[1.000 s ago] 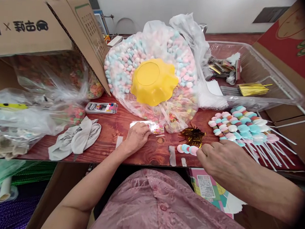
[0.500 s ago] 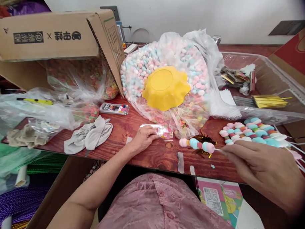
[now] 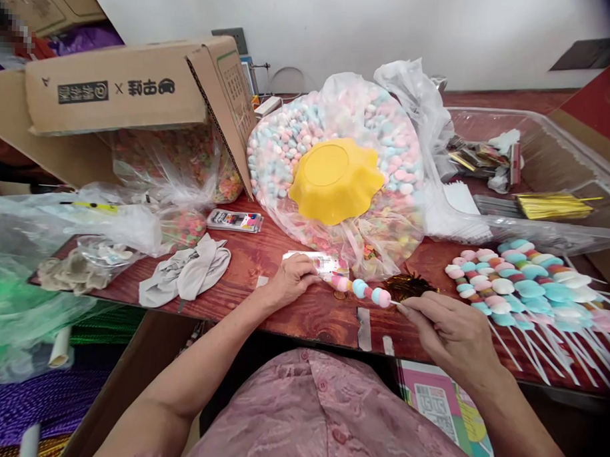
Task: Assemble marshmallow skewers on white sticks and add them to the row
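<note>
My right hand (image 3: 451, 327) pinches the white stick of a marshmallow skewer (image 3: 360, 289), strung with pink, blue and yellow pieces. The skewer lies nearly level, its far tip pointing left at my left hand's fingertips. My left hand (image 3: 294, 280) is closed at the near edge of a small printed plastic bag (image 3: 328, 262) on the table; the skewer tip overlaps that edge, and I cannot tell whether it is inside. To the right, several finished-looking marshmallow skewers (image 3: 528, 283) lie in a pile, sticks toward me. Gold tinsel-like strands (image 3: 410, 285) lie just behind the skewer.
A yellow wavy-rimmed bowl (image 3: 337, 179) rests upside down on a large bag of marshmallows (image 3: 283, 138). A clear tub (image 3: 535, 233) with gold ties stands back right. At left are an open carton (image 3: 124, 82), grey cloth (image 3: 186, 271) and a stack of printed packets (image 3: 234, 220).
My right hand has brought the skewer leftward, so its tip now meets the bag at my left hand. My left hand has stayed at the bag. The view has shifted slightly.
</note>
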Motion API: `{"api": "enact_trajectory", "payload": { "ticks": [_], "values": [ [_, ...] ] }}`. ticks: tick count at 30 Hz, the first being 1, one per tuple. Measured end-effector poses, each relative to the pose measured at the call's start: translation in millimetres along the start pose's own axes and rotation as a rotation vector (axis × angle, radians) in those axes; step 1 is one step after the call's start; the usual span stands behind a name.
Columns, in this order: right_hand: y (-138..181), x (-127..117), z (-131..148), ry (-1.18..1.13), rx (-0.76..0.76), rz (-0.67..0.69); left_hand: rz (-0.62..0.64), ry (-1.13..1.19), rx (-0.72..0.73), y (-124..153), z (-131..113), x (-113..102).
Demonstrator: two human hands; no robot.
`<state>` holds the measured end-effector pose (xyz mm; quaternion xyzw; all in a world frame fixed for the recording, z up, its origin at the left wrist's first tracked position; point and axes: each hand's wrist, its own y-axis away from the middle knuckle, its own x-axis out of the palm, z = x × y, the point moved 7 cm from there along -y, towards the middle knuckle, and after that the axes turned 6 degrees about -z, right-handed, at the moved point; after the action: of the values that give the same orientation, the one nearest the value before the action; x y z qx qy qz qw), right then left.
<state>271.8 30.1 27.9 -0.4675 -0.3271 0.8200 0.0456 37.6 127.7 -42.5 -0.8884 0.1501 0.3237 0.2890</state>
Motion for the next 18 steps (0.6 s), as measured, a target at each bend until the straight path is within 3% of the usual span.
{"api": "enact_trajectory", "payload": {
  "ticks": [7,13,18],
  "values": [
    [0.0,5.4,0.9,-0.095,0.063,-0.107,0.064,-0.067,0.173,5.4,-5.8,8.2],
    [1.9,18.4,2.7,-0.126,0.003,0.07,0.048,-0.044,0.221,9.9,-9.9,3.3],
    [3.3,17.2,-2.1,-0.071,0.019,0.079,0.077,0.001,0.275,14.2,-15.3,4.0]
  ]
}}
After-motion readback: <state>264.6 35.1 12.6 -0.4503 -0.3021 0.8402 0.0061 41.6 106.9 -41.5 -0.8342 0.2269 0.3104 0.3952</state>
